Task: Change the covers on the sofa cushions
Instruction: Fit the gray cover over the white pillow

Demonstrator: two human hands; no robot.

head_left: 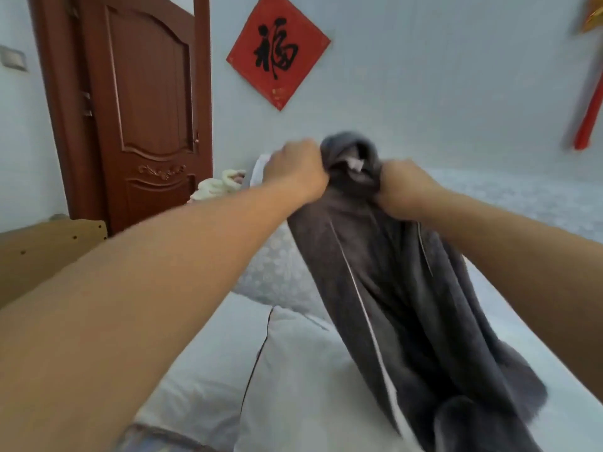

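Note:
A dark grey cushion cover (391, 288) with thin white piping hangs lifted in front of me, its lower end resting on the pale blue sofa (522, 321). My left hand (295, 168) grips the bunched top edge on the left, and my right hand (404, 189) grips it on the right. A small white tag shows in the gathered opening between them. A white cushion (293, 370) with dark piping lies on the seat below my left arm. Behind it leans a pale blue patterned cushion (274, 272).
A brown wooden door (146, 109) stands at the back left, and a red paper square (277, 50) hangs on the wall. A tan cardboard box (42, 256) sits at the left. Cream cloth (218, 185) and a white pillow lie at the sofa's far end.

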